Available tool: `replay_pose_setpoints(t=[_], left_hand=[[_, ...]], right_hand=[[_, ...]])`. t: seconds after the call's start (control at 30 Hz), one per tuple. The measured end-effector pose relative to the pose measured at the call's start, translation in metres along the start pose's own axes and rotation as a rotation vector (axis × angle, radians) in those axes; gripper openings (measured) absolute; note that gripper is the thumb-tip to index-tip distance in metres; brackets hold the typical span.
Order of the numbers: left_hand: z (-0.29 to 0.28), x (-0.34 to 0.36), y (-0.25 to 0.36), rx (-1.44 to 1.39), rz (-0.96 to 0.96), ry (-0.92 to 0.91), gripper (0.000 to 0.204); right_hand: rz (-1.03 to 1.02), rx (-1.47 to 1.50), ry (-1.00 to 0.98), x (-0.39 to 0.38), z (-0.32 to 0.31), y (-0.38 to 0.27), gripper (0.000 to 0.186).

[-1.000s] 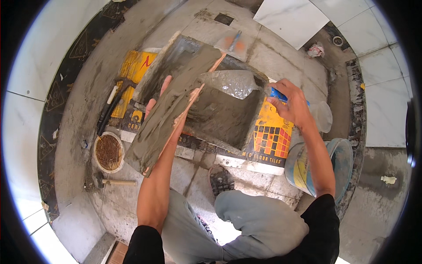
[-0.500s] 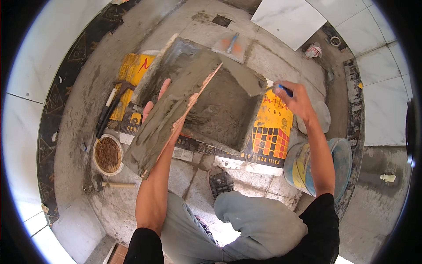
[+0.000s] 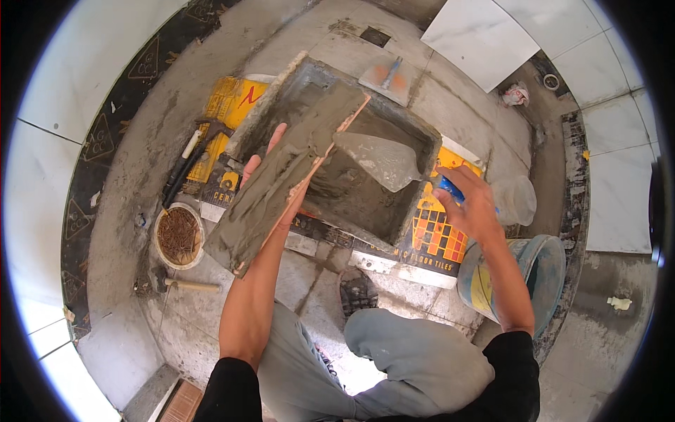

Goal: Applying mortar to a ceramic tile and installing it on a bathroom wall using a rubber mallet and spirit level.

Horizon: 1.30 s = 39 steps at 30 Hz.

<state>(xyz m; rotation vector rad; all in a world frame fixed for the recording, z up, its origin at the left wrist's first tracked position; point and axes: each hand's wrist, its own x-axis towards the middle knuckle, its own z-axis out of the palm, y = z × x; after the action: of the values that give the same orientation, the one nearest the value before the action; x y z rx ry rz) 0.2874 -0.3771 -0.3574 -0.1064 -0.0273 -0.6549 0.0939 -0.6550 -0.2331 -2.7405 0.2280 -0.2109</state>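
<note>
My left hand (image 3: pixel 289 205) supports a narrow strip (image 3: pixel 261 205) heaped with grey mortar along its face, fingers curled round its far side. The strip, with a pinkish broken edge, slants over the left part of a grey trough (image 3: pixel 406 116) of wet mortar. My right hand (image 3: pixel 470 205) grips the blue handle of a trowel (image 3: pixel 380 158) at the trough's right side. The trowel's smeared blade reaches across the trough to the strip's edge; whether they touch I cannot tell. Yellow-and-black tile packs (image 3: pixel 432 239) lie beneath and beside the trough.
On the left are a claw hammer (image 3: pixel 213 129), a pot of nails (image 3: pixel 178 235) and a mallet (image 3: pixel 188 284). Behind the trough lie another trowel (image 3: pixel 383 83) and a white marbled tile (image 3: pixel 478 42). A dirty bucket (image 3: pixel 481 276) and plastic bag (image 3: pixel 515 197) sit on the right.
The trowel blade swung up toward the trough's back right corner half a second ago and now sits lower and further left, beside the strip. My left hand keeps holding the strip.
</note>
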Motion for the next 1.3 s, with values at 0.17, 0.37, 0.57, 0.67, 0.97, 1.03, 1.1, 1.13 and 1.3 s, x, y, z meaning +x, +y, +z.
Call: replay_pose_setpoints(t=[0.17, 0.37, 0.57, 0.67, 0.97, 1.03, 1.1, 1.13, 1.3], left_hand=[[0.006, 0.0, 0.001, -0.003, -0.026, -0.001, 0.083], [0.01, -0.003, -0.001, -0.011, -0.041, 0.027, 0.083], [0.02, -0.007, 0.001, -0.061, -0.059, 0.029, 0.082], [0.022, -0.005, -0.001, -0.026, -0.097, 0.026, 0.083], [0.021, -0.007, -0.001, 0.046, -0.12, 0.032, 0.078], [0.016, -0.008, 0.003, 0.033, -0.084, 0.013, 0.077], [0.011, -0.008, 0.0, -0.021, -0.071, 0.047, 0.073], [0.008, -0.006, -0.004, -0.026, -0.041, 0.052, 0.073], [0.002, 0.0, -0.001, -0.015, -0.121, 0.028, 0.071]], right_hand=[[-0.219, -0.073, 0.072, 0.006, -0.001, -0.019, 0.037], [-0.054, -0.094, 0.11, 0.033, 0.001, 0.027, 0.038], [0.062, -0.119, 0.14, 0.045, -0.006, 0.062, 0.036], [0.254, 0.103, 0.047, 0.049, -0.024, 0.063, 0.033], [0.079, -0.201, 0.064, 0.06, -0.027, 0.063, 0.036], [0.087, -0.071, 0.102, 0.05, -0.023, 0.059, 0.033], [0.167, 0.177, -0.06, 0.036, -0.026, 0.029, 0.033], [0.119, 0.157, -0.094, 0.027, -0.028, 0.009, 0.032], [-0.094, 0.16, -0.261, 0.008, -0.038, -0.077, 0.033]])
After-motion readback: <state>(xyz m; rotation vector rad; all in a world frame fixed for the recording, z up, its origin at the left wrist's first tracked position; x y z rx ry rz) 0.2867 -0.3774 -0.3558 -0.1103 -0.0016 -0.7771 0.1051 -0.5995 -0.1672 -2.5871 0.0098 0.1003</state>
